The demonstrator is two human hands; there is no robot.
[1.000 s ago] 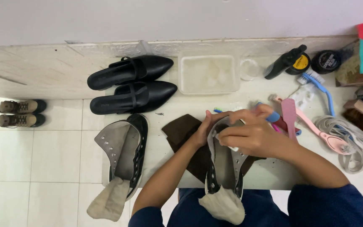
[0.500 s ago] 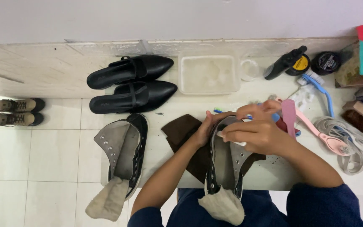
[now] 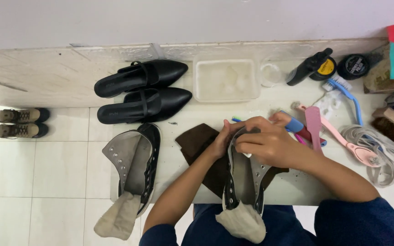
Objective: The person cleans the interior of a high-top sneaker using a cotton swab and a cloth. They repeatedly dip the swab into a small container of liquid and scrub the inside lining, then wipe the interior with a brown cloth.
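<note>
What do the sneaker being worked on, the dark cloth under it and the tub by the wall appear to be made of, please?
The sneaker, held by the left hand and right hand, looks like matte grey canvas with metal eyelets. The brown cloth seems soft and napped, perhaps suede or felt. The tub looks like cloudy translucent plastic.

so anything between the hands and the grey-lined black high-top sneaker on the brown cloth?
Nothing visible. The left hand grips the grey-lined black high-top sneaker at its left rim, and the right hand presses a small white piece, only partly visible, inside its opening. The brown cloth lies underneath.
</note>
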